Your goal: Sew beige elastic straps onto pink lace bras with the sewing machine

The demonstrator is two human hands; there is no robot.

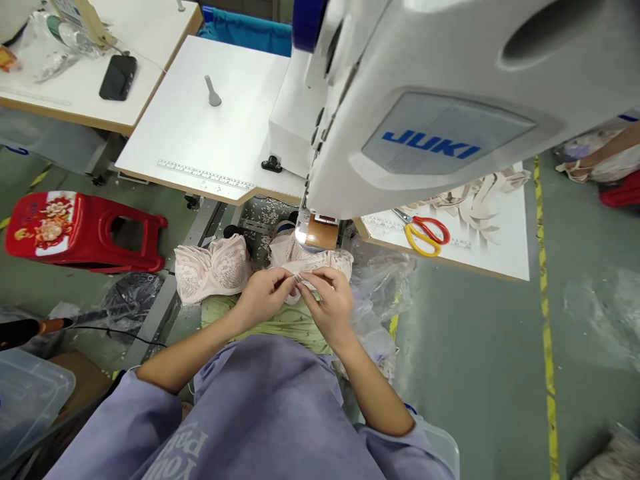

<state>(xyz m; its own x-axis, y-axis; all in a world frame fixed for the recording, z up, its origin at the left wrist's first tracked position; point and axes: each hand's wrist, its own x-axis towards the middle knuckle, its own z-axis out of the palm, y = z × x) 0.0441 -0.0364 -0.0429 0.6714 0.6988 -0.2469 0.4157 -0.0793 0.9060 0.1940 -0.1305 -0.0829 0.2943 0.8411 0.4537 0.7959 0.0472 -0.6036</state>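
Note:
Just below the head of a white sewing machine, my two hands meet over a pale beige lace bra. The fingers of my left hand pinch a narrow edge of its fabric. Right beside it, my right hand pinches the same strip between thumb and fingertips. Part of the bra lies under the machine's needle area, which a brown-tinted guard covers. Padded lace bra cups rest to the left of my left hand. Green cloth lies beneath my wrists.
Scissors with red and yellow handles and beige fabric scraps lie on the right tabletop. A printed ruler marks the left tabletop. A red stool stands at left. Clear plastic bags hang at right.

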